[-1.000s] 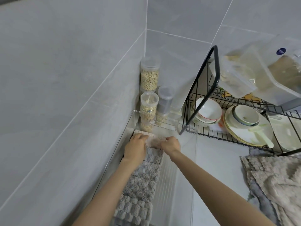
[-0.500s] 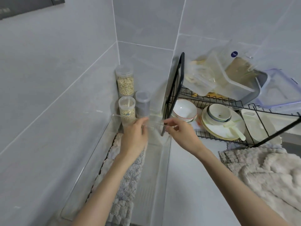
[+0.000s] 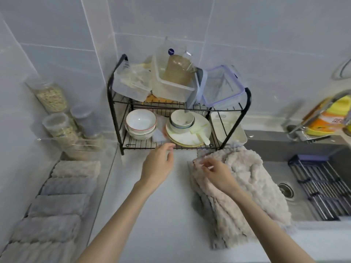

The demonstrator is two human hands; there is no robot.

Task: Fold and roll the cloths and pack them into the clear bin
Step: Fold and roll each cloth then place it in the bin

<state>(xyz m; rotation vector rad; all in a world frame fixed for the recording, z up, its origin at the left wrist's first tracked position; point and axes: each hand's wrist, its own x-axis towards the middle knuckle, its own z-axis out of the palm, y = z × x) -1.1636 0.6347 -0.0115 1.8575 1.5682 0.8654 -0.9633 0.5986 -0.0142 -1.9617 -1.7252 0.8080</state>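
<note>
A long clear bin (image 3: 106, 179) stands along the left wall with several rolled grey and beige cloths (image 3: 64, 188) packed in a row inside. A loose pile of beige fluffy cloths (image 3: 252, 188) lies on the white counter at the right, by the sink. My right hand (image 3: 216, 172) rests on the pile's top left corner, its fingertips pinching the cloth's edge. My left hand (image 3: 158, 162) hovers above the bare counter in front of the dish rack, fingers relaxed and holding nothing.
A black wire dish rack (image 3: 235, 118) with bowls, plates and plastic boxes stands at the back. Clear jars of oats (image 3: 51, 97) stand in the left corner behind the bin. The sink (image 3: 284, 154) with a dark drainer lies at the right.
Both hands have left the far end of the bin and moved right. My right hand now touches the loose cloth pile. The view has swung right toward the rack and sink.
</note>
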